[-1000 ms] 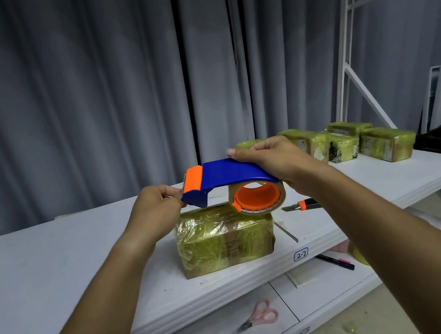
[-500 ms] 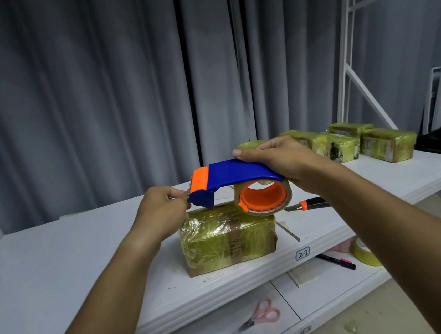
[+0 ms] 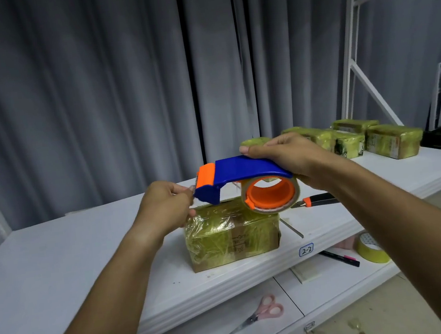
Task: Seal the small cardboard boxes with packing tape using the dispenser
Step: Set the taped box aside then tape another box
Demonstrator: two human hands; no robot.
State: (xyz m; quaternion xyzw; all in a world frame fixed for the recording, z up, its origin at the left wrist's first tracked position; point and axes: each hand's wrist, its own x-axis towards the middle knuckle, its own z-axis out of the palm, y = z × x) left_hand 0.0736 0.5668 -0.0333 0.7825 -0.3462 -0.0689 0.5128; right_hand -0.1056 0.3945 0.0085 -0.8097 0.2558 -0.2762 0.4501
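Observation:
A small cardboard box (image 3: 233, 236) wrapped in yellowish clear tape stands on the white shelf (image 3: 60, 267). Just above it I hold a blue and orange tape dispenser (image 3: 242, 174) with a tape roll on its orange hub. My right hand (image 3: 287, 156) grips the dispenser's blue handle from above. My left hand (image 3: 166, 208) is at the dispenser's orange cutter end, its fingertips pinching the tape end there, over the box's left top edge.
Several more taped boxes (image 3: 392, 143) sit at the shelf's far right. A utility knife (image 3: 316, 199) lies behind the box and a metal ruler (image 3: 291, 227) to its right. On the lower shelf lie pink scissors (image 3: 258, 315), a pen (image 3: 339, 259) and a tape roll (image 3: 371, 250).
The dispenser and both hands have drifted slightly right and up. The grips look the same and the box has not moved.

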